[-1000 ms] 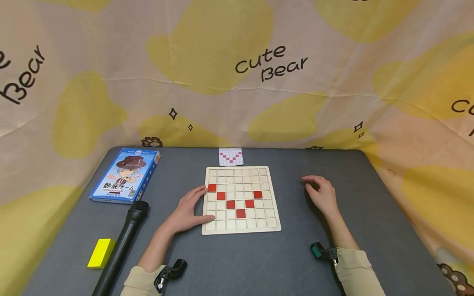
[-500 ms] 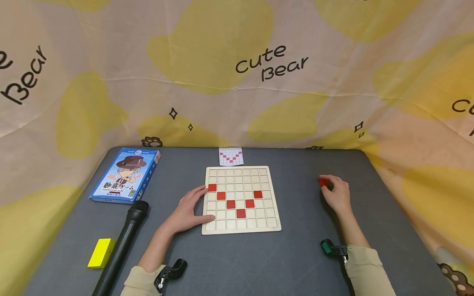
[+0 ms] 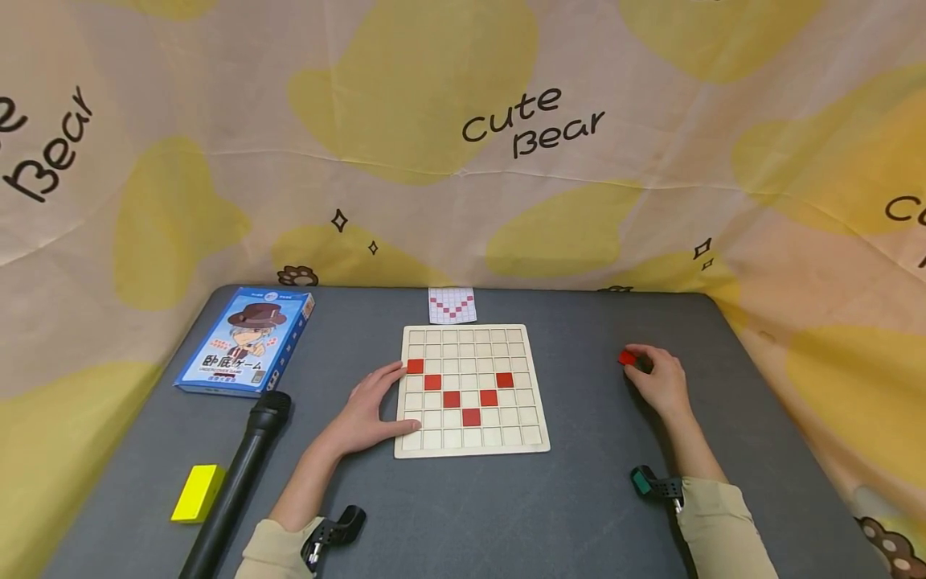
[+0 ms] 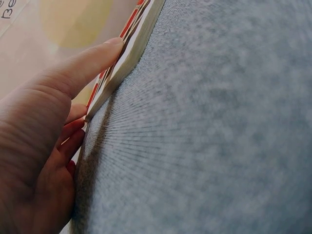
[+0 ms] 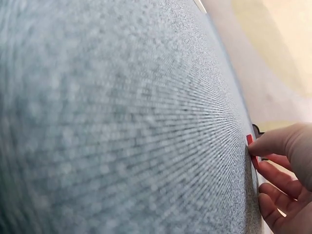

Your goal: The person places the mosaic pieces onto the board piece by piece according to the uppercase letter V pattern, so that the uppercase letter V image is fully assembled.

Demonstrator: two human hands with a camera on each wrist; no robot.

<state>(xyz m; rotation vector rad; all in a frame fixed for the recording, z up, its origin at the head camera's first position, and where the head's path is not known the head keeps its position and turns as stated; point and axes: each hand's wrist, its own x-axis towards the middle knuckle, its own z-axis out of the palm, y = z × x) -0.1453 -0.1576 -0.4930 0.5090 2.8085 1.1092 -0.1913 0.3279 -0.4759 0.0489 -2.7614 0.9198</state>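
A cream grid board (image 3: 470, 453) lies mid-table, with several red square tiles (image 3: 471, 417) set in its cells. My left hand (image 3: 367, 408) rests along the board's left side, thumb on its near left corner and fingers at the edge farther up. In the left wrist view, the thumb (image 4: 92, 66) lies over the board's edge (image 4: 134, 46). Well to the right of the board, my right hand (image 3: 660, 382) pinches a red tile (image 3: 626, 358) between thumb and fingers, low over the table. The right wrist view shows that tile (image 5: 250, 141) partly hidden by the thumb.
Behind the board is a small card (image 3: 452, 306) printed with a pink V pattern. To the left lie a blue game box (image 3: 246, 342), a black microphone (image 3: 246, 462) and a yellow block (image 3: 198, 493). A patterned cloth (image 3: 434, 161) hangs behind the grey table (image 3: 506, 515).
My right hand has moved right, away from the board, and a red tile now shows at its fingertips. The left hand and the board have stayed put.
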